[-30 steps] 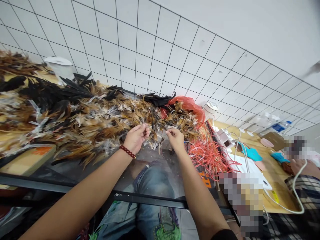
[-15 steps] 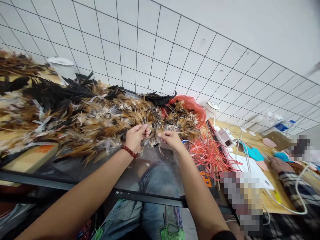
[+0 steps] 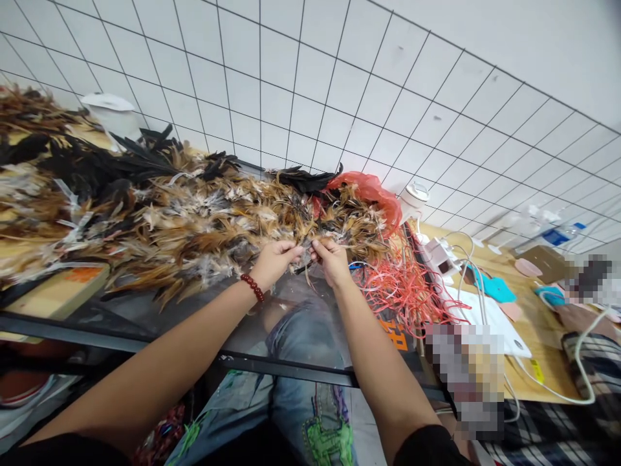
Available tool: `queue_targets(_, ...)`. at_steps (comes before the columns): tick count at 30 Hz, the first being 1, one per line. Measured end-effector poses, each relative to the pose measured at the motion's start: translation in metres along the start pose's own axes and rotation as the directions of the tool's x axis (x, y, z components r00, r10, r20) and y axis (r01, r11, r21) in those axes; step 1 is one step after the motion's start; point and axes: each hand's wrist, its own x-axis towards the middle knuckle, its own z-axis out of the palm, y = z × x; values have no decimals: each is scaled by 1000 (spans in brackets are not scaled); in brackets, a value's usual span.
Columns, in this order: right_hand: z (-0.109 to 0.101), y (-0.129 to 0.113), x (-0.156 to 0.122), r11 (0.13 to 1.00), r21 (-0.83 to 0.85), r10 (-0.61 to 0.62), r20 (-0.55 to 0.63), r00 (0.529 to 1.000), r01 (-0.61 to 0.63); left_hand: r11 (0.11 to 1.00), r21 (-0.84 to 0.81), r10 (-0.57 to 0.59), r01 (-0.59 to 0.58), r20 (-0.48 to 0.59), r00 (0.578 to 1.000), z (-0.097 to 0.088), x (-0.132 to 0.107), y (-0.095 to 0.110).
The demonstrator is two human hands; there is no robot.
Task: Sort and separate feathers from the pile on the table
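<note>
A wide heap of brown, black and white feathers (image 3: 160, 207) covers a glass table top (image 3: 291, 323). My left hand (image 3: 275, 260), with a red bead bracelet on the wrist, pinches feathers at the heap's near edge. My right hand (image 3: 332, 259) is right beside it, fingertips nearly touching the left's, pinched on the same small clump of feathers. Both hands have their fingers closed.
Red strings (image 3: 407, 291) lie tangled right of my hands, below a red plastic bag (image 3: 371, 194). White jars (image 3: 114, 116) (image 3: 414, 200) stand by the tiled wall. White cables, teal pieces and a bottle lie on the wooden table (image 3: 533, 330) at right, where another person's checked sleeve (image 3: 589, 356) rests.
My right hand has moved left until it meets my left hand at the feather heap's edge. The view has shifted slightly.
</note>
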Motion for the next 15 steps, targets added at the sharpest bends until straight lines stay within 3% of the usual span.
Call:
queue_targets(5, 2, 0, -2, 997, -17, -70, 42, 997, 70, 983, -160, -82, 94, 77, 994, -1, -1, 2)
queue_targets(11, 6, 0, -5, 988, -98, -121, -15, 993, 119, 983, -181, -44, 42, -5, 999, -4, 1, 4)
queue_targets(15, 7, 0, -7, 982, -146, -118, 45, 992, 123, 984, -175, -39, 29, -49, 998, -4, 1, 5)
